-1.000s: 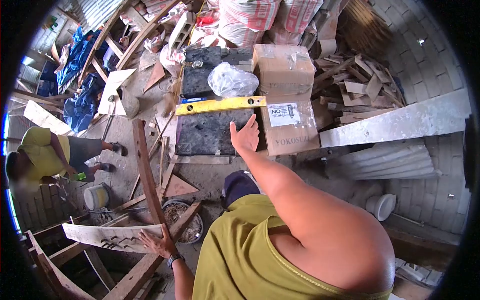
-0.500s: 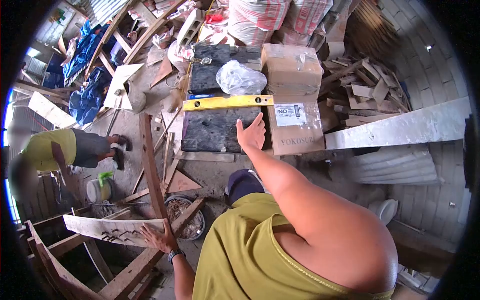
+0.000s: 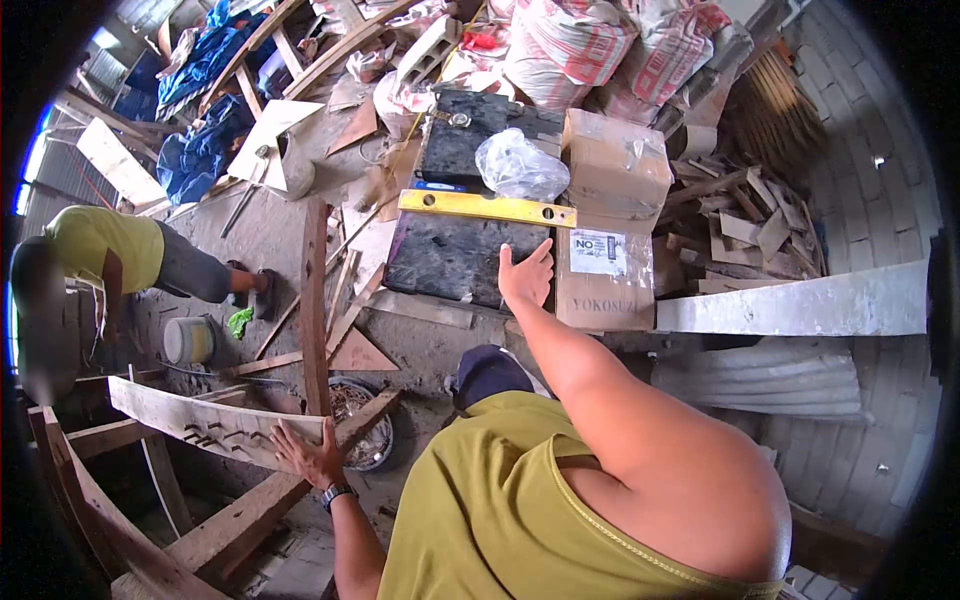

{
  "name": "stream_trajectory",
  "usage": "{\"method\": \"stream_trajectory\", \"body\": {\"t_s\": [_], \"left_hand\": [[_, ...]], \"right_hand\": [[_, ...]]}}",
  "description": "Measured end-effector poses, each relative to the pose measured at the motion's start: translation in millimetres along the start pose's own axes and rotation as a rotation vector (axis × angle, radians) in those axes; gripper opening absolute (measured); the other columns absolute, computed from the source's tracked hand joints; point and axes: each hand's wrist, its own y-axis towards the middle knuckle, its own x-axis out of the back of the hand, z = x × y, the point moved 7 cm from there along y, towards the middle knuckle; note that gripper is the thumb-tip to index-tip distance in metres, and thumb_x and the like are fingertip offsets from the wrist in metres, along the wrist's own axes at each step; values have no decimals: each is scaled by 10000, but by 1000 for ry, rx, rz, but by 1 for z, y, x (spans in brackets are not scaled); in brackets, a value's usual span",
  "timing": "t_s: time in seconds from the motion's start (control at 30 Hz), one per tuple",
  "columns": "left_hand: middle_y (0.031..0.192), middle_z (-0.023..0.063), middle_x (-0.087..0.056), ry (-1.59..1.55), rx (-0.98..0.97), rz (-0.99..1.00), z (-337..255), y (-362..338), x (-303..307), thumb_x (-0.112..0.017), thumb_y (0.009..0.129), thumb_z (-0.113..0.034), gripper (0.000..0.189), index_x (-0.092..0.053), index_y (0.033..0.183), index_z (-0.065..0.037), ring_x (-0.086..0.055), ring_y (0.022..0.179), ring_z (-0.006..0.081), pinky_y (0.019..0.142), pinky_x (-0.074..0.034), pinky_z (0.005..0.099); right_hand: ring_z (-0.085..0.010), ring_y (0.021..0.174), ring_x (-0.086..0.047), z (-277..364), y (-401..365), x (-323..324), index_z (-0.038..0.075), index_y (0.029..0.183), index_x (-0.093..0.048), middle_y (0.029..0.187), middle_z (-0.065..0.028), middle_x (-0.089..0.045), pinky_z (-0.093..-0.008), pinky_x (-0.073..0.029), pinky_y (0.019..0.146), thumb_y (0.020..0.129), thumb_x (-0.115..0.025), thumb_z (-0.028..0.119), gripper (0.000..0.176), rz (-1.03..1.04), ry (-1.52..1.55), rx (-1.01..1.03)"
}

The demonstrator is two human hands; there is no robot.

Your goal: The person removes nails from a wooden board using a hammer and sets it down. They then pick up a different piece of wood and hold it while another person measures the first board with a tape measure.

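My left hand (image 3: pixel 309 455), with a watch on its wrist, lies with fingers spread against the right end of a pale board (image 3: pixel 190 415). Several nails stick out of that board, close to an upright timber (image 3: pixel 314 300). Stretched forward, my right hand (image 3: pixel 527 276) is open and holds nothing, its thumb and fingers apart. It hovers over a black slab-like surface (image 3: pixel 440 258), just short of a yellow spirit level (image 3: pixel 487 208). Behind the level sit a clear plastic bag (image 3: pixel 522 165) and a wristwatch (image 3: pixel 459 119).
Cardboard boxes (image 3: pixel 612 180) stand right of the black surface. Cement-type sacks (image 3: pixel 575 45) and scrap wood (image 3: pixel 750 220) lie beyond. A co-worker (image 3: pixel 125 250) bends over at left, near a bucket (image 3: pixel 190 341) and a green item (image 3: pixel 239 321). A debris-filled basin (image 3: pixel 365 425) is below.
The view has shifted, moving the level and boxes rightward. My hands keep nearly the same poses. The co-worker's arm reaches lower, and the green item, earlier over the bucket, lies beside it.
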Motion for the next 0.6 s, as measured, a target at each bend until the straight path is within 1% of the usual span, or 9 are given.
{"method": "stream_trajectory", "body": {"t_s": [0.17,0.23,0.27,0.33,0.6], "left_hand": [[1664,226,-359,-9,26,17,-1,0,1,-801,820,-590,1009,-393,1607,-109,-290,1562,400,1247,-196,632],[1673,193,-358,1,31,19,-3,1,3,-790,842,-605,972,-424,1594,-110,-288,1568,369,1257,-199,617],[1673,193,-358,1,35,19,1,0,1,-790,842,-605,972,-424,1594,-110,-288,1568,369,1257,-199,617],[1666,222,-357,-21,-5,-3,5,0,-3,-806,815,-595,1016,-396,1606,-106,-291,1562,398,1245,-198,635],[1669,207,-359,4,10,11,2,1,-2,-813,816,-577,1007,-398,1605,-107,-291,1563,391,1246,-201,627]], "right_hand": [[-385,1326,-538,1,-1,2,16,1648,-167,1563,-225,-415,-462,-527,1058,956,-605,626,1021,9,-4,-6],[-386,1328,-537,1,0,1,16,1648,-167,1564,-225,-414,-464,-529,1057,957,-604,627,1021,11,-10,-6],[-387,1332,-535,1,0,0,16,1649,-164,1564,-226,-413,-466,-530,1055,958,-603,628,1021,8,-11,-5],[-387,1336,-532,0,1,-1,16,1649,-162,1564,-226,-412,-469,-531,1054,959,-601,630,1022,5,-12,-1],[-399,1342,-522,-1,1,-2,16,1653,-150,1565,-222,-405,-481,-529,1056,962,-589,641,1030,22,-19,-5]]}}
